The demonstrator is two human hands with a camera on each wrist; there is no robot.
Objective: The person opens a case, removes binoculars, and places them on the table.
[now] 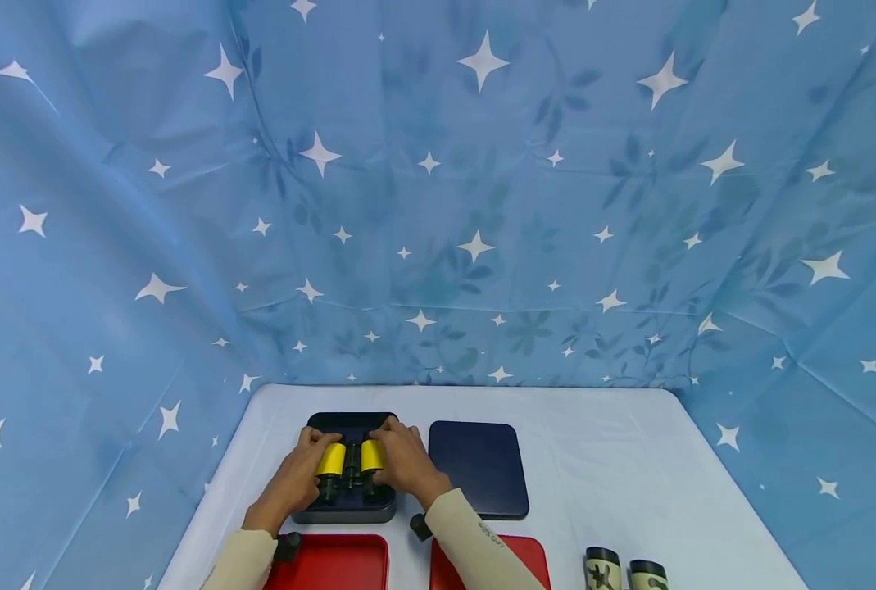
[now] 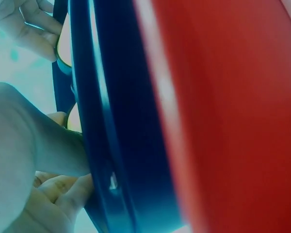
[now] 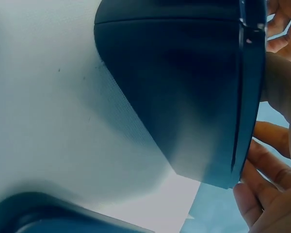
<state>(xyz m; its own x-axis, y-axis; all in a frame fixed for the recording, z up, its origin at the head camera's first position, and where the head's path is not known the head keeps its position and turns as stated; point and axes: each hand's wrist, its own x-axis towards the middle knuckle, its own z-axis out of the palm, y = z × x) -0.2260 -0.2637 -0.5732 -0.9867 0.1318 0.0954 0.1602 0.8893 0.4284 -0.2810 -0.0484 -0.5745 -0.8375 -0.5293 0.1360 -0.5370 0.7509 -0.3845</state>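
Note:
A pair of black binoculars with yellow barrel bands (image 1: 331, 459) lies in a dark rectangular box (image 1: 345, 516) at the left of the white table. My left hand (image 1: 301, 471) grips the left barrel, thumb toward the near side and fingers at the far end. On the other barrel, my right hand (image 1: 406, 460) has a similar grip. The box wall (image 2: 131, 121) hides most of the binoculars in the left wrist view. In the right wrist view the box side (image 3: 184, 87) covers them, and fingers show past its rim.
A flat navy lid-like panel (image 1: 478, 471) lies right of the box. Two red trays (image 1: 334, 565) sit at the near edge, one partly under the right sleeve. Two camouflage-patterned cylinders with black tops (image 1: 603, 565) stand at the near right. A starry blue curtain (image 1: 474, 246) surrounds the table.

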